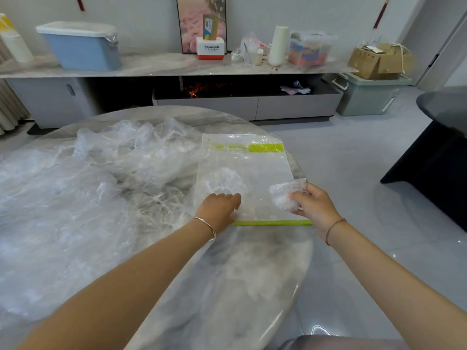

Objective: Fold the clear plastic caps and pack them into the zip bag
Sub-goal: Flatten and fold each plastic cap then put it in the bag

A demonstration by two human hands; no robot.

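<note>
A clear zip bag with a lime-green zip strip along its near edge lies flat at the right side of the round marble table. A folded cap shows through the bag's plastic. My left hand rests on the bag's near left corner by the zip strip; its fingers seem to slip under the top layer. My right hand pinches a small folded clear plastic cap just above the bag's near right corner. A large heap of loose clear caps covers the table's left half.
The table's right edge runs just beside the bag, with grey floor beyond. A dark table stands at the right. Along the far wall a low cabinet holds a blue bin, boxes and bottles.
</note>
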